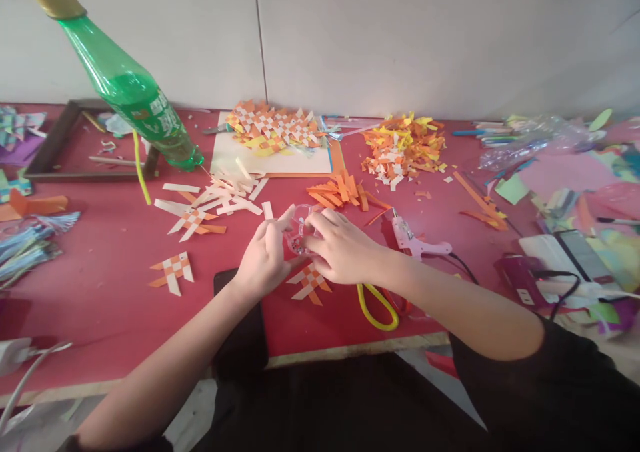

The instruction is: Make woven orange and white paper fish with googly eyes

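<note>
Between my hands is a small clear round case [296, 243] with tiny dark and light bits inside. My left hand [264, 255] grips it from the left with closed fingers. My right hand [344, 247] is closed over its right side, and its fingertips reach onto the top. Just under my hands lies a woven orange and white paper fish [311, 280], partly covered. Another woven fish [175, 270] rests to the left, and above it is a woven piece [193, 220] with long loose strips. A black phone [243, 332] sits below my left wrist.
A green bottle [135, 92] stands at the back left beside a dark frame [90, 173]. Finished woven pieces [275, 129] are heaped on white card. Orange strips [340, 191], paper scraps [405, 145] and a pink glue gun [415, 242] with its cord lie to the right.
</note>
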Tool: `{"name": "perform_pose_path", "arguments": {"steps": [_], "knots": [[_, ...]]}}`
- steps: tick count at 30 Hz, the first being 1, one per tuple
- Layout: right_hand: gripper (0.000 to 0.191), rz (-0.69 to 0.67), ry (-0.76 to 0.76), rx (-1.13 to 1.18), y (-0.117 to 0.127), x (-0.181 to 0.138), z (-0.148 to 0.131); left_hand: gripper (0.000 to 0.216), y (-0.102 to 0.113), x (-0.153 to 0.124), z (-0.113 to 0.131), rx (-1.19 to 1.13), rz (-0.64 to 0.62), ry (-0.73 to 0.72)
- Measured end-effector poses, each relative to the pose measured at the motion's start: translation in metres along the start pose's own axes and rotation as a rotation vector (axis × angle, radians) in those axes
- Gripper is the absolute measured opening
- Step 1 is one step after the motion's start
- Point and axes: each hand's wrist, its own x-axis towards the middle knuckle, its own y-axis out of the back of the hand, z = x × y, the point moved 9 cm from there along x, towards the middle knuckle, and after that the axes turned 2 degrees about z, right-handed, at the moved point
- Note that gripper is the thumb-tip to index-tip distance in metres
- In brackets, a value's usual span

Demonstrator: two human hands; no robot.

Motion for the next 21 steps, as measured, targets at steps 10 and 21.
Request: {"name": "perform_pose_path", "arguments": {"steps": [10, 21], "knots": [[0.018, -0.018, 0.014, 0.044, -0.0001, 0.0015, -0.0021, 0.057, -0.0007, 0.001, 0.0025, -0.03, -0.024, -0.004], [0.015, -0.047, 0.037, 0.051, 0.0, 0.0056, -0.0024, 0.049, -0.0081, -0.0019, 0.0075, -0.02, -0.089, -0.035]]}}
